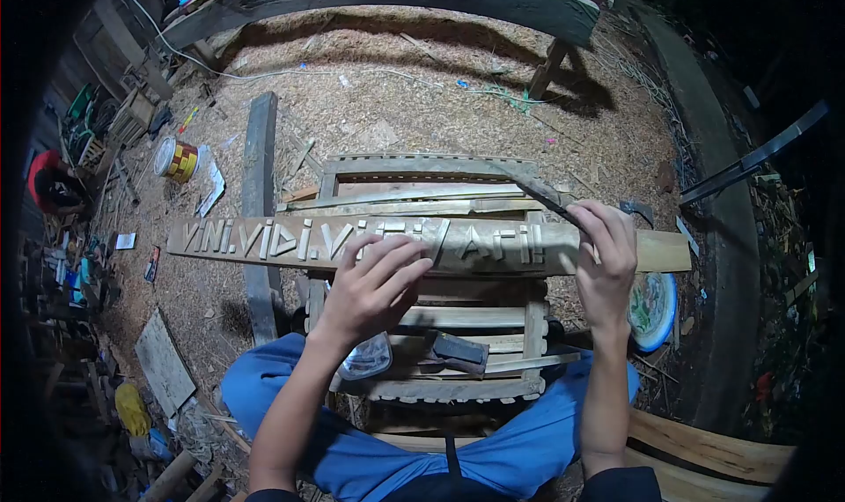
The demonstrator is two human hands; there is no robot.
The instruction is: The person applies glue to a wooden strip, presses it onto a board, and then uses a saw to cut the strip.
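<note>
A long wooden board (572,254) lies across a slatted wooden frame in front of me, with raised letters (280,238) made of pale wooden strips along it. My left hand (374,282) is over the middle of the board, its fingers bent and slightly apart; they cover some letters, and I cannot tell whether they touch them. At the board's right part, my right hand (603,255) is closed on a dark, thin strip-like tool (546,197), which points up and to the left. The tool's near end is hidden in the fingers.
Below the board, the slatted frame (533,326) bears a dark block (459,350) and a clear plastic container (365,358). A blue-rimmed basin (671,313) stands at right. A tin (180,160) and a dark beam (260,150) lie left. A workbench (396,4) stands at the back.
</note>
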